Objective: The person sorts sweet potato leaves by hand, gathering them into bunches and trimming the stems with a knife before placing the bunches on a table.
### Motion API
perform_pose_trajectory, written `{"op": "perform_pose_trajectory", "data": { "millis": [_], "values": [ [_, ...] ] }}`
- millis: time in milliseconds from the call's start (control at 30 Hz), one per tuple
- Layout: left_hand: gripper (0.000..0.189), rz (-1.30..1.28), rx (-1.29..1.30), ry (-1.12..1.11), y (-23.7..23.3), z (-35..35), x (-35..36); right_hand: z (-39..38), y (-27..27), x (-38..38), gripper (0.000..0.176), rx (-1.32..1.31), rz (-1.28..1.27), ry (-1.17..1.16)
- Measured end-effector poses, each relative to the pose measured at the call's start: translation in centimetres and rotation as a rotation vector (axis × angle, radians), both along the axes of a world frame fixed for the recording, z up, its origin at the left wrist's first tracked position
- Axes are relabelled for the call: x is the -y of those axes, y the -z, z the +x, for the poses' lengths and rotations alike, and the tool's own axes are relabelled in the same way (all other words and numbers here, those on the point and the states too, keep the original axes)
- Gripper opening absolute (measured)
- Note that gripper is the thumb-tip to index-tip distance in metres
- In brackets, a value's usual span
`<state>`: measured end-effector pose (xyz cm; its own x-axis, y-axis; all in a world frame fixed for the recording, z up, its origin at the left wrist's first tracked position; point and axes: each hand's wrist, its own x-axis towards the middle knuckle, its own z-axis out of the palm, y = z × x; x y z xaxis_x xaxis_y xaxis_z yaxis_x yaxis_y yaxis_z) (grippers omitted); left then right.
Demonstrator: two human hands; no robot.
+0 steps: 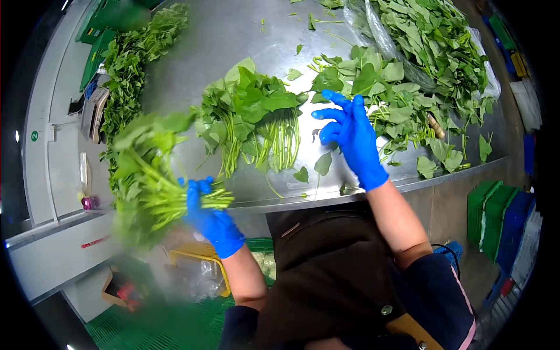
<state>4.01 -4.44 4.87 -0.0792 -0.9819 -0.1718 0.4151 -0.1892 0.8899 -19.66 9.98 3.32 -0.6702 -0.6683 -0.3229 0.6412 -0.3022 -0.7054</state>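
My left hand [211, 219], in a blue glove, is closed around the stems of a bunch of leafy greens [154, 181]. The bunch is blurred and hangs over the table's left front edge, leaves pointing left. My right hand [353, 137], also blue-gloved, is raised with fingers spread and holds nothing. Under and beyond it lie loose leafy greens [402, 111] on the metal table [233, 29]. Between my hands rest bundled greens [256, 116], leaves away from me and cut stems toward me.
A large heap of greens [431, 46] on clear plastic fills the back right. More greens [125, 76] line the left side. Green crates [490, 216] stand at the right, and a yellow basket [198, 256] sits below the table at the left. A wooden handle [436, 126] pokes from the leaves.
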Motion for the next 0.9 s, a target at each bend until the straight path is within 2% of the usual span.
{"op": "perform_pose_trajectory", "data": {
  "millis": [67,133,167,200,233,300,333,367,500,600,633,700,733,800,833,900],
  "values": [
    [0.020,-0.027,-0.040,-0.036,0.4,1.3,1.3,-1.5,3.3,-0.9,0.038,-0.127,0.366,-0.256],
    [0.017,0.008,-0.247,0.061,-0.7,1.3,1.4,0.0,8.7,-1.5,0.029,-0.254,0.497,-0.402],
    [0.016,-0.002,-0.326,0.067,-0.1,1.8,2.1,0.9,8.9,-1.4,0.025,-0.249,0.575,-0.456],
    [0.016,-0.011,-0.406,0.073,0.3,2.1,2.4,1.9,10.5,-1.3,0.024,-0.260,0.550,-0.498],
    [0.010,0.058,-0.433,-0.027,-0.1,1.6,2.0,2.8,11.5,-0.6,0.022,-0.470,0.625,-0.530],
    [0.015,0.043,-0.617,0.194,0.0,1.8,1.8,3.8,12.6,0.6,0.020,-0.639,0.686,-0.577],
    [0.019,0.032,-0.708,0.304,-0.2,1.6,1.8,3.9,12.8,1.1,0.019,-0.603,0.670,-0.595],
    [0.020,0.094,-0.754,0.269,-0.6,1.4,1.5,3.8,12.9,1.5,0.019,-0.616,0.664,-0.613],
    [0.014,0.155,-0.690,0.352,-1.0,0.4,0.9,3.2,13.3,2.2,0.017,-0.737,0.664,-0.613],
    [0.012,0.135,-0.484,0.270,-1.2,-0.7,-0.5,2.6,12.7,1.9,0.017,-0.724,0.595,-0.450],
    [0.013,0.129,-0.611,0.424,-0.5,-0.2,-0.1,2.3,12.1,1.3,0.017,-0.737,0.550,-0.378],
    [0.016,0.173,-0.459,0.324,-0.2,-0.3,-0.4,1.6,10.2,0.2,0.016,-0.591,0.587,-0.209],
    [0.017,0.194,-0.384,0.273,-0.5,-0.8,-0.6,1.5,8.7,-0.8,0.011,-0.623,0.516,-0.074],
    [0.021,0.187,-0.218,0.231,-0.9,-2.2,-1.9,0.5,6.7,-2.4,0.009,-0.710,0.498,0.052],
    [0.021,0.197,-0.112,0.200,-0.5,-2.7,-2.3,-0.2,6.9,-3.0,0.008,-0.606,0.466,0.047],
    [0.025,0.172,0.069,0.178,-0.3,-4.3,-3.3,-0.2,4.6,-3.8,0.009,-0.674,0.429,0.094]
  ]
}}
